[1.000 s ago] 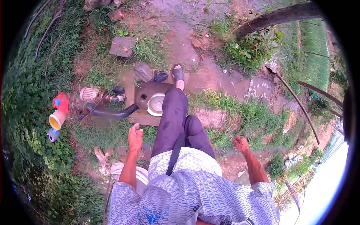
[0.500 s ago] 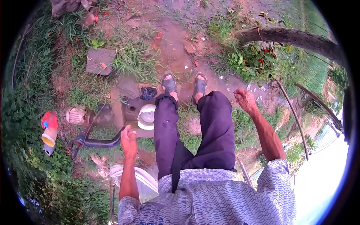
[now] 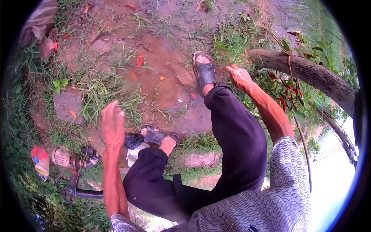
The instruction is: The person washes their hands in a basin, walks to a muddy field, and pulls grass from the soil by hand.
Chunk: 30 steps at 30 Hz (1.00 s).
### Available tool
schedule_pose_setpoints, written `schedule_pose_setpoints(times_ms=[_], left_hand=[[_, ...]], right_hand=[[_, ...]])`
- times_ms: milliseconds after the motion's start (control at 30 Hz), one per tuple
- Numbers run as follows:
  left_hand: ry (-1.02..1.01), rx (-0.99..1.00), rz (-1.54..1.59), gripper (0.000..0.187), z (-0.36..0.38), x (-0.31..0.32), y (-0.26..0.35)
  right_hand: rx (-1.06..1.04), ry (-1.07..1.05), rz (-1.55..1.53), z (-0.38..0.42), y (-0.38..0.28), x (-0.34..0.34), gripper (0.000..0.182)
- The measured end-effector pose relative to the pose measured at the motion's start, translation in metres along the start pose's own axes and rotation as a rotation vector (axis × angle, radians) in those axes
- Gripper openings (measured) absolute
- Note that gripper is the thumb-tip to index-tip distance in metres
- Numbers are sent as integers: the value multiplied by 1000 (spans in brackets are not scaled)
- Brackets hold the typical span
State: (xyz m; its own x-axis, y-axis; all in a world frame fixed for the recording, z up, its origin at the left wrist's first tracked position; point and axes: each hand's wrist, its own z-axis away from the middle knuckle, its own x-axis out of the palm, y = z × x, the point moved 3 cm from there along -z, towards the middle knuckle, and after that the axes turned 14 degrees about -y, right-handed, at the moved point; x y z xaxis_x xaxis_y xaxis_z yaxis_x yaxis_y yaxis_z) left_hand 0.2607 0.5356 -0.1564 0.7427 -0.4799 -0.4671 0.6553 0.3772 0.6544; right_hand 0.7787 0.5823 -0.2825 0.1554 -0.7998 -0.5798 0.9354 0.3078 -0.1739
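My left hand [image 3: 112,125] is raised over the grass with its fingers stretched out and nothing in it. Just right of its wrist lie a black plastic bag [image 3: 133,140] and a white container [image 3: 136,154], partly hidden by my left leg. My right hand [image 3: 240,78] hangs near a leaning wooden trunk [image 3: 301,69], fingers extended and empty. A plant with red peppers [image 3: 290,91] grows beside the trunk. My left sandal [image 3: 156,135] points sideways by the bag; my right sandal [image 3: 205,73] is on muddy ground.
A flat stone [image 3: 68,105] lies in the grass on the left. Below it are a dark pipe [image 3: 89,193], a ribbed pink fitting [image 3: 61,157] and a red and yellowish container [image 3: 41,160]. Wet mud [image 3: 160,56] and a shallow puddle spread ahead. A thin pole [image 3: 304,149] stands at the right.
My feet have moved apart and my left leg is bent outward over the white container. My left hand has moved left and up, its fingers straighter. My right hand has moved up and left, opening.
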Motion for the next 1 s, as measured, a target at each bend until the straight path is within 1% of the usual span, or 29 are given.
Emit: schedule_pose_setpoints(times_ms=[67,100,133,200,267,300,367,400,433,467,533,567,600,700,733,800,900,1000], left_hand=[[-67,95,-72,36,-46,29,-1],[-67,155,-56,34,-64,41,-4],[-77,243,-84,34,-84,48,-11],[-94,388,-121,33,-105,60,-30],[9,482,-171,30,-120,63,-52],[16,486,-186,30,-127,63,-57],[-5,468,-188,31,-135,55,-64],[9,509,-261,32,-139,47,-66],[28,486,-256,31,-141,38,-70],[43,465,-251,31,-143,29,-73],[117,486,-326,31,-148,5,-72],[166,477,-366,31,-153,-7,-74],[214,471,-407,31,-158,-16,-74],[301,431,-194,31,-174,-26,-62],[293,477,-232,31,-176,-24,-54],[281,545,-309,31,-174,-21,-41],[268,554,-353,31,-170,-13,-44],[223,567,-398,30,-162,-9,-52]], right_hand=[[105,-96,65,-24,3,14,28],[167,-124,99,-35,8,20,27],[246,-168,216,-44,12,32,27],[327,-159,111,-55,15,43,25],[336,-293,218,-60,15,51,20],[339,-354,265,-62,16,56,20],[322,-305,200,-58,28,66,19],[311,-274,168,-57,33,66,20],[390,-256,126,-54,42,65,24],[354,-265,149,-49,49,71,24],[286,-281,188,-34,61,82,25],[310,-140,98,-17,36,48,22],[272,-50,103,-15,26,31,20],[180,202,129,-19,12,12,13],[138,233,178,-28,8,8,16],[27,340,180,-55,12,11,23],[63,351,138,-76,19,11,23],[276,163,210,-88,37,22,25]])
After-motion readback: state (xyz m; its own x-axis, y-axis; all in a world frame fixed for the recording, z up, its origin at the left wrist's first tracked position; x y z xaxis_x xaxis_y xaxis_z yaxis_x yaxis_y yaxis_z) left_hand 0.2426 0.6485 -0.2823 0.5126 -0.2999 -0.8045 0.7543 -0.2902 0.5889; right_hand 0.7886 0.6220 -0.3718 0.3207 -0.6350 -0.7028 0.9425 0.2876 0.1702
